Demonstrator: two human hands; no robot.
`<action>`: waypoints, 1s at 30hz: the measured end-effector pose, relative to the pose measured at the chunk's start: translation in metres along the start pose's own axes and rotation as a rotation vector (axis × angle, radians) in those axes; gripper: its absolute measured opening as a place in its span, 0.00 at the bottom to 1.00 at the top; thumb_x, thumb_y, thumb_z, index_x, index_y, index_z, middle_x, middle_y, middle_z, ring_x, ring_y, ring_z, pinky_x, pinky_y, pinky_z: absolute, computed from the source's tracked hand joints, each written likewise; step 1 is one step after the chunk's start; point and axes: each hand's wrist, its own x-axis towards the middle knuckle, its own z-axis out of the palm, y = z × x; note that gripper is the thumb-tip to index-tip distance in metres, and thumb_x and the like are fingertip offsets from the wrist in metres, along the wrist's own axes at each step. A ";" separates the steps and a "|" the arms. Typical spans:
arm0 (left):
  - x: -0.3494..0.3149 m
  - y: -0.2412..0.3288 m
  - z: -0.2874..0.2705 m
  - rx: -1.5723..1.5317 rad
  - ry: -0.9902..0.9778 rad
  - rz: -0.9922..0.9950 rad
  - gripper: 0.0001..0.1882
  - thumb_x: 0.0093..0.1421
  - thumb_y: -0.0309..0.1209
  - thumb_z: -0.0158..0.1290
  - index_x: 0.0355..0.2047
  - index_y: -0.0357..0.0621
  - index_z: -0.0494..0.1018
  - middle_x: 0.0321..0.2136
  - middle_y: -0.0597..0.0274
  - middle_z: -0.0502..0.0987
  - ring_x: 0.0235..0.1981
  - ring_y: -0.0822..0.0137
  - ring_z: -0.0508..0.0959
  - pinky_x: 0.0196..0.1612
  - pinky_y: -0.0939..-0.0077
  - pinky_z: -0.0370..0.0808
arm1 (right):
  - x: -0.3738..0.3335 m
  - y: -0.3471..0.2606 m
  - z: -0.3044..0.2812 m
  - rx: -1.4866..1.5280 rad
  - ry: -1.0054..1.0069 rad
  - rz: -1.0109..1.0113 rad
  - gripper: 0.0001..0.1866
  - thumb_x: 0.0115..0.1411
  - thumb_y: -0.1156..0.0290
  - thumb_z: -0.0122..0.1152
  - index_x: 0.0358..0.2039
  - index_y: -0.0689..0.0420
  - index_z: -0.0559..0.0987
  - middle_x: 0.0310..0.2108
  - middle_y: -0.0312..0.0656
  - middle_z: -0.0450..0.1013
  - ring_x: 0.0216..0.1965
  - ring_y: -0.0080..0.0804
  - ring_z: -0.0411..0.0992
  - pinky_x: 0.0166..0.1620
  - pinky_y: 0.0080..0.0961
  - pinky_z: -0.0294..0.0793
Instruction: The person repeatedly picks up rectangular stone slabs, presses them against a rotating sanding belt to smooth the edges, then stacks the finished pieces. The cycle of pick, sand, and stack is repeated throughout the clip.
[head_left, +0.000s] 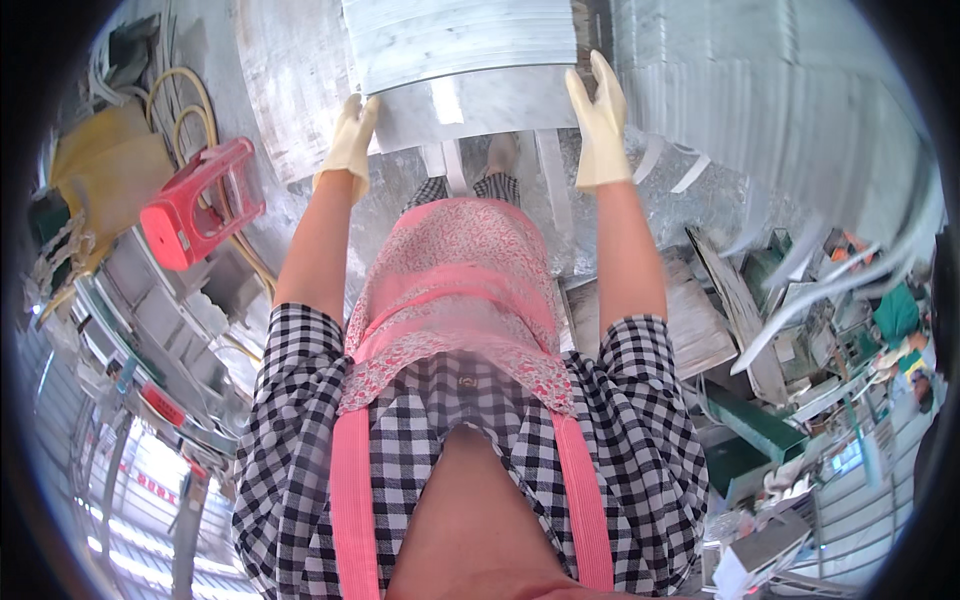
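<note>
My left hand [350, 142], in a cream rubber glove, is at the left end of a pale grey marbled slab [470, 108]. Its thumb lies by the slab's edge, with the fingers stretched out beside it. At the slab's right end is my right hand [602, 125], in a matching glove. Its fingers point away from me and its thumb stands apart, close to the corner. Whether either hand presses on the slab I cannot tell. Just beyond the slab, a neat stack of similar pale marbled slabs [465, 35] overlaps its far edge.
A large row of pale slabs [760, 110] stands at the right. To the left are a whitish board [295, 90], a red plastic stool [195, 210] and a yellow hose [205, 95]. Boards [660, 320] and a green beam [755, 425] lie at lower right.
</note>
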 end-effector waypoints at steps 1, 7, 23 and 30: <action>0.005 -0.016 -0.001 -0.067 0.047 0.007 0.32 0.66 0.46 0.46 0.65 0.39 0.60 0.62 0.44 0.64 0.66 0.56 0.60 0.66 0.67 0.55 | -0.008 0.005 -0.007 0.100 -0.002 0.098 0.27 0.62 0.56 0.60 0.54 0.64 0.73 0.48 0.51 0.75 0.50 0.38 0.73 0.57 0.33 0.67; -0.030 -0.131 -0.015 -0.104 0.196 -0.207 0.25 0.66 0.43 0.45 0.57 0.41 0.69 0.55 0.47 0.72 0.57 0.52 0.71 0.59 0.64 0.66 | -0.126 0.076 -0.053 0.122 -0.249 0.790 0.21 0.65 0.54 0.56 0.45 0.62 0.78 0.32 0.41 0.79 0.34 0.26 0.76 0.50 0.27 0.70; -0.026 -0.203 -0.040 -0.104 -0.140 -0.198 0.20 0.62 0.39 0.52 0.45 0.34 0.76 0.40 0.54 0.80 0.47 0.67 0.77 0.53 0.73 0.70 | -0.063 0.108 -0.002 -0.450 -0.192 0.399 0.22 0.56 0.57 0.57 0.38 0.65 0.82 0.34 0.55 0.79 0.40 0.47 0.78 0.45 0.42 0.74; 0.010 -0.161 -0.058 0.122 -0.411 -0.195 0.17 0.59 0.36 0.53 0.40 0.33 0.77 0.33 0.55 0.82 0.33 0.65 0.82 0.39 0.73 0.77 | -0.328 0.095 -0.058 0.186 -0.082 1.010 0.19 0.62 0.57 0.50 0.41 0.59 0.79 0.31 0.50 0.79 0.32 0.39 0.78 0.37 0.33 0.76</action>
